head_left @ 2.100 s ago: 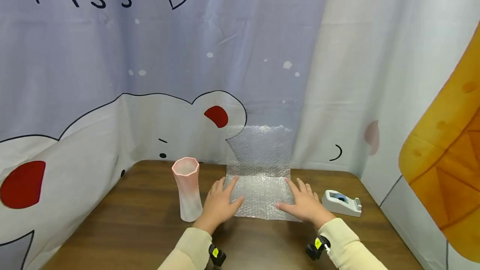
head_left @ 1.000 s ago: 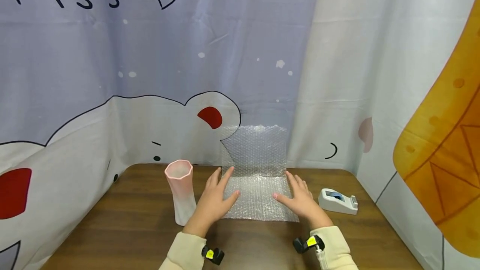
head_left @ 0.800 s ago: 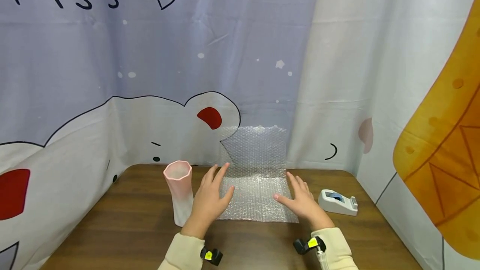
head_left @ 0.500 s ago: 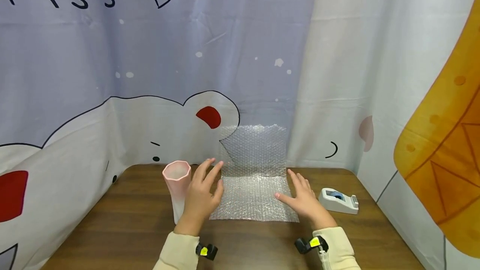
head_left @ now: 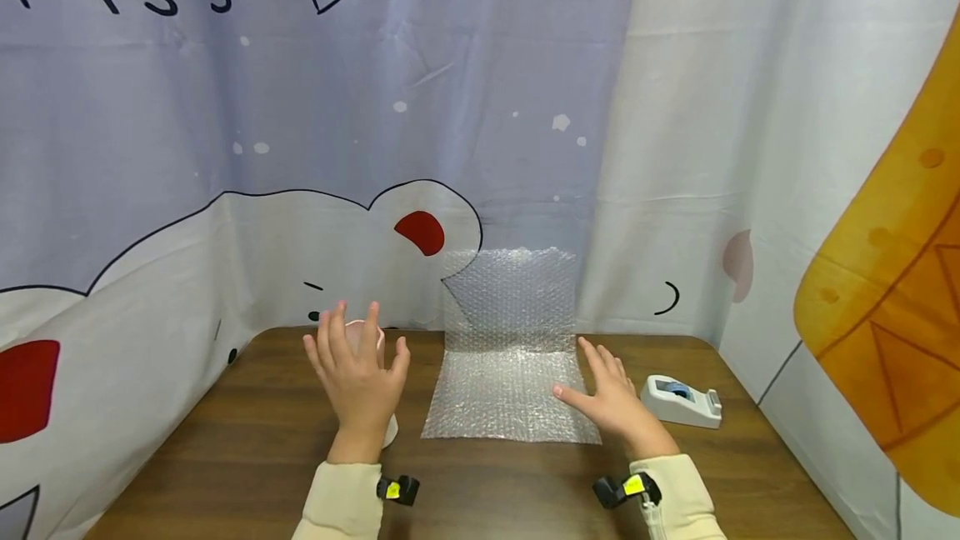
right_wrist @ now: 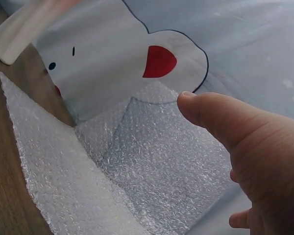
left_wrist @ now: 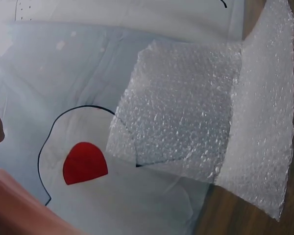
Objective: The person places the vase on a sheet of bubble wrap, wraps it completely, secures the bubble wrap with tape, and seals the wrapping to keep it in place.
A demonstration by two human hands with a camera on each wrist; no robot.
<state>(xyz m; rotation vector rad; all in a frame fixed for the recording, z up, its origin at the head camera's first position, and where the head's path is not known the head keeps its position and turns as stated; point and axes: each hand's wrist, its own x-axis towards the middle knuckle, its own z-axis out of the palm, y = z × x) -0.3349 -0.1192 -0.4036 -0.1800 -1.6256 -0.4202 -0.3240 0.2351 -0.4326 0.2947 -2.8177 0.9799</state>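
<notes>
A sheet of bubble wrap [head_left: 513, 402] lies on the table, its far part standing up against the curtain. My left hand [head_left: 356, 382] is at the left with fingers spread, in front of a pink-and-white vase [head_left: 391, 430] that it mostly hides; whether it touches the vase I cannot tell. The vase's white lower part [right_wrist: 12, 41] shows at the upper left in the right wrist view. Over the right edge of the bubble wrap, my right hand [head_left: 611, 402] stays with fingers extended, holding nothing. Its thumb points across the sheet in the right wrist view.
A white tape dispenser [head_left: 681, 402] with a blue roll stands to the right of my right hand. The brown wooden table [head_left: 487, 486] ends at the back against a printed curtain [head_left: 525, 65], which also runs along both sides.
My left hand has moved from the left edge of the bubble wrap leftward to the vase, now covering most of it. My right hand has stayed nearly in place. The bubble wrap's left edge now shows fully.
</notes>
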